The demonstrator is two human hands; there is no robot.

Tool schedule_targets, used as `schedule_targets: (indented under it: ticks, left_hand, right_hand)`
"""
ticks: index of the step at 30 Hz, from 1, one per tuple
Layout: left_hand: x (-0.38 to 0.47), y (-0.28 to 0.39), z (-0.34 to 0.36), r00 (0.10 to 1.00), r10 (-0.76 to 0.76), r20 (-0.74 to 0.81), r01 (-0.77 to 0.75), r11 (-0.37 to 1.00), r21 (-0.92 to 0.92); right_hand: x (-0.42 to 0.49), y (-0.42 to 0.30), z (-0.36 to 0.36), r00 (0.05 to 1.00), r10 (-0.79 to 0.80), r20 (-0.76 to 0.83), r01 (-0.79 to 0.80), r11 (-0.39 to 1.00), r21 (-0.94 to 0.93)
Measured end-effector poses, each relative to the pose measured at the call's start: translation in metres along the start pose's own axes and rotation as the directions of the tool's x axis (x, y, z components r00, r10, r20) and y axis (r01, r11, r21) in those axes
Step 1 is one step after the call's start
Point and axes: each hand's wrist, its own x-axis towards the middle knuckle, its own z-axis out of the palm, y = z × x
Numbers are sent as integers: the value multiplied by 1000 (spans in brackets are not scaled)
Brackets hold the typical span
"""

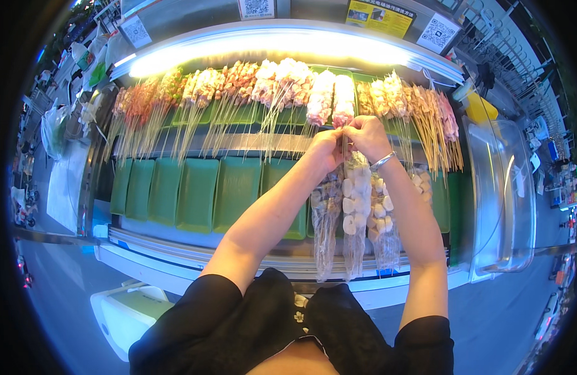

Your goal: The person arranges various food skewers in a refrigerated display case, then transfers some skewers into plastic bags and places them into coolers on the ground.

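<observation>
My left hand [327,147] and my right hand [367,136] meet at the sticks of a bundle of pink meat skewers [344,101]; both have fingers closed around these thin sticks. Another pale meat bundle [320,98] lies just left of it. More skewers of red and brown meat [239,79] line the upper row to the left, with thicker wooden-stick skewers [427,112] to the right. Below my hands, white round pieces on skewers in clear plastic bags [356,201] lie over green trays [237,187]. A silver bangle [383,161] is on my right wrist.
A bright light tube [269,44] runs behind the upper row. At the right stands a clear plastic cover [504,197], with a yellow container [480,107] behind it. White plastic bags [56,129] hang at the left; a white chair [129,314] stands at the lower left.
</observation>
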Motion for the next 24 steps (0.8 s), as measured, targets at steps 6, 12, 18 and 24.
schedule_targets:
  ticks: [6, 12, 18, 24]
  left_hand:
    - [-3, 1, 2, 996, -45, 75, 59, 978, -202]
    - [-5, 1, 4, 990, -69, 120, 91, 978, -188]
    - [-8, 0, 9, 998, -28, 53, 40, 973, -227]
    - [-8, 1, 6, 993, -86, 86, 108, 948, -301]
  right_hand:
    - [-6, -31, -18, 945, 264, 196, -315, 897, 312]
    - [1, -12, -16, 926, 296, 235, -373, 815, 443]
    - [4, -16, -13, 972, 197, 128, -231, 900, 369]
    - [11, -21, -19, 981, 177, 76, -192, 921, 338]
